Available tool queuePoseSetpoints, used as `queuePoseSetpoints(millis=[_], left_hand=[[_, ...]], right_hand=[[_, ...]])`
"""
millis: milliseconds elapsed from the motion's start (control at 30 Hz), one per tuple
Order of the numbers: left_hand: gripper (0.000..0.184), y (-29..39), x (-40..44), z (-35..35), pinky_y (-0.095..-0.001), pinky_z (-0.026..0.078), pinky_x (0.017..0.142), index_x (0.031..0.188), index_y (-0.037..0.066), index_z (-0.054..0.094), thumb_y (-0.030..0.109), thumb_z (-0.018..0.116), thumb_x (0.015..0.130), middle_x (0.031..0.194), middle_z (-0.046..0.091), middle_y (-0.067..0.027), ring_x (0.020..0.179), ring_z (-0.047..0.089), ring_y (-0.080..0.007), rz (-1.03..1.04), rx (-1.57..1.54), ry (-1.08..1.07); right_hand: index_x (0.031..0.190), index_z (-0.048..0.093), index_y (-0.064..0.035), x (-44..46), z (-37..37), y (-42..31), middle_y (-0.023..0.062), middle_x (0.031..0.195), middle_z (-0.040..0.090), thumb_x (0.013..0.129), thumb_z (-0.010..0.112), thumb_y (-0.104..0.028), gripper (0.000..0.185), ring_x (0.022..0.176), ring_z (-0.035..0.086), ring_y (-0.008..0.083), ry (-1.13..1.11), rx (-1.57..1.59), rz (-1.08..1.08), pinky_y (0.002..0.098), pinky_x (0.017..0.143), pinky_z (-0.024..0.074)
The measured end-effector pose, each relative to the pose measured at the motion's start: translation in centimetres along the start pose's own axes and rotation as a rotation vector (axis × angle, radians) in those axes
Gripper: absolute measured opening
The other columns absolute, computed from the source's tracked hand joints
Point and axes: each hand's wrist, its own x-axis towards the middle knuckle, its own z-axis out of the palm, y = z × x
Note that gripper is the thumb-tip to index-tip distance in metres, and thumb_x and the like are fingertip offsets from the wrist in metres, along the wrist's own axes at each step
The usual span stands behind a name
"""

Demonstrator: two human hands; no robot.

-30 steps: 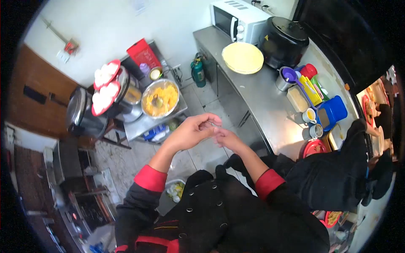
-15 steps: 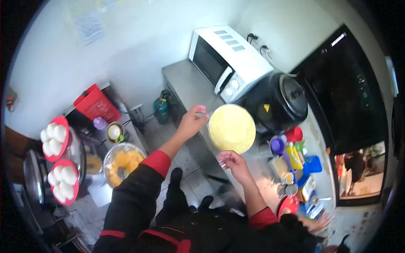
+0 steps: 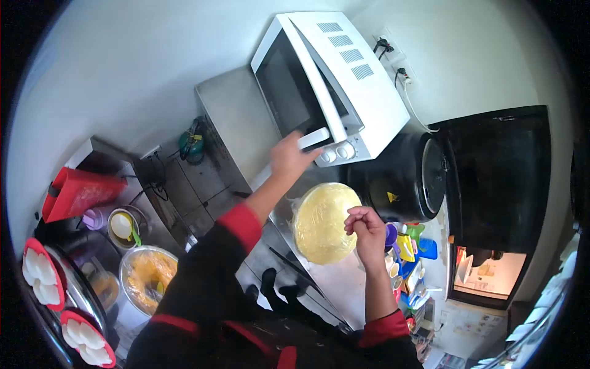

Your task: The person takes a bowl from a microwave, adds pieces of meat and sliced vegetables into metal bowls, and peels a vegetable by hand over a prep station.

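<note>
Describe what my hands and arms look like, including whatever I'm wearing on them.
Your left hand and right hand are bare, with no gloves. Both arms have long black sleeves ending in wide, plain red cuffs, with bare wrists beyond them. More red trim shows higher on the left sleeve. The left hand is blurred, so finer details are unclear.

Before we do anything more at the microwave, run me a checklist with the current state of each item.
1. Left hand at the door handle: ok, though its grip is blurred.
2. Microwave door fully open: not ok, only ajar.
3. Microwave empty inside: cannot tell.
4. Yellow round item covered with clear wrap: ok.
5. Right hand free of any load: ok, nothing visible in it.
6. Door swing clearing the yellow round item: cannot tell.
</note>
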Motion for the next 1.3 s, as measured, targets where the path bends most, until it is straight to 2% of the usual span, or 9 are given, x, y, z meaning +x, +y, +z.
queuePoseSetpoints(millis=[133, 233, 300, 367, 467, 700, 800, 833, 1300], left_hand=[[0.068, -3.9, -3.4, -6.9, -0.035, 0.051, 0.07, 0.114, 0.003, 0.057, 0.033, 0.091, 0.063, 0.094, 0.066, -0.0118, 0.08, 0.065, -0.0242, 0.177, -0.037, 0.389], [0.078, -4.1, -4.4, -11.1, -0.0315, 0.049, 0.068, 0.126, 0.002, 0.052, 0.026, 0.091, 0.063, 0.095, 0.061, -0.0085, 0.072, 0.055, -0.0179, 0.06, -0.039, 0.369], [0.076, -5.0, -4.1, -12.7, -0.0313, 0.049, 0.068, 0.126, 0.003, 0.052, 0.025, 0.09, 0.064, 0.103, 0.06, -0.009, 0.072, 0.056, -0.0188, 0.048, -0.038, 0.362], [0.074, -5.2, -3.9, -14.2, -0.0315, 0.05, 0.068, 0.127, 0.004, 0.052, 0.024, 0.088, 0.065, 0.11, 0.06, -0.0093, 0.074, 0.058, -0.019, 0.004, -0.058, 0.337], [0.075, -6.7, -3.6, -15.5, -0.0315, 0.05, 0.069, 0.128, 0.004, 0.052, 0.026, 0.088, 0.066, 0.111, 0.06, -0.0093, 0.074, 0.058, -0.019, 0.077, -0.09, 0.338], [0.076, -9.1, -2.7, -17.3, -0.0315, 0.05, 0.071, 0.128, 0.008, 0.052, 0.027, 0.087, 0.064, 0.113, 0.061, -0.0069, 0.075, 0.058, -0.019, 0.019, -0.106, 0.301], [0.076, -9.8, -2.2, -17.8, -0.0319, 0.051, 0.071, 0.128, 0.009, 0.052, 0.024, 0.087, 0.062, 0.114, 0.061, -0.0068, 0.075, 0.058, -0.0198, 0.022, -0.112, 0.293], [0.076, -9.9, -2.1, -17.9, -0.0322, 0.051, 0.072, 0.129, 0.009, 0.052, 0.023, 0.087, 0.062, 0.114, 0.061, -0.0071, 0.075, 0.058, -0.0202, 0.03, -0.126, 0.284], [0.072, -10.4, -0.4, -18.6, -0.0324, 0.053, 0.073, 0.128, 0.008, 0.051, 0.015, 0.082, 0.063, 0.114, 0.061, -0.0112, 0.079, 0.061, -0.0238, 0.073, -0.139, 0.249]], right_hand=[[0.124, 0.056, -0.0046, 4.4, 4.9, 1.2, 0.0064, 0.101, 0.065, 0.092, 0.051, 0.0, 0.032, 0.089, 0.064, 0.0133, -0.17, -0.168, 0.053, 0.0271, 0.072, 0.0518], [0.124, 0.056, -0.0018, 12.2, 10.0, 2.5, 0.0181, 0.111, 0.065, 0.089, 0.056, -0.004, 0.035, 0.091, 0.066, 0.0268, -0.117, -0.364, -0.164, 0.0339, 0.076, 0.0528], [0.129, 0.054, -0.0019, 18.6, 12.1, 3.1, 0.0118, 0.104, 0.064, 0.088, 0.062, -0.008, 0.042, 0.086, 0.064, 0.0205, -0.008, -0.573, -0.307, 0.0313, 0.074, 0.0515], [0.122, 0.056, 0.003, 23.6, 13.8, 2.5, 0.0257, 0.11, 0.064, 0.083, 0.06, -0.008, 0.041, 0.098, 0.064, 0.0354, 0.145, -0.634, -0.277, 0.0419, 0.087, 0.0501], [0.125, 0.054, 0.0029, 31.2, 13.9, 6.3, 0.0266, 0.112, 0.063, 0.082, 0.062, -0.016, 0.048, 0.105, 0.061, 0.0419, 0.374, -0.791, -0.221, 0.0475, 0.094, 0.0468], [0.106, 0.063, -0.0002, 34.1, 15.8, 5.7, 0.0252, 0.109, 0.064, 0.084, 0.06, -0.018, 0.028, 0.104, 0.059, 0.0416, 0.291, -1.131, -0.626, 0.0481, 0.094, 0.0457], [0.106, 0.065, 0.0011, 35.2, 16.9, 2.9, 0.025, 0.105, 0.066, 0.089, 0.057, -0.025, 0.032, 0.098, 0.062, 0.0427, 0.499, -0.814, -0.53, 0.0516, 0.091, 0.0465], [0.117, 0.062, -0.0023, 37.1, 16.1, 2.9, 0.0223, 0.116, 0.064, 0.092, 0.056, -0.027, 0.035, 0.113, 0.058, 0.0382, 0.537, -0.873, -0.4, 0.0439, 0.098, 0.0435], [0.117, 0.061, -0.0033, 46.6, 15.2, 1.2, 0.0221, 0.116, 0.064, 0.09, 0.059, -0.027, 0.036, 0.112, 0.059, 0.0386, 0.423, -0.993, -0.432, 0.0444, 0.096, 0.0452]])
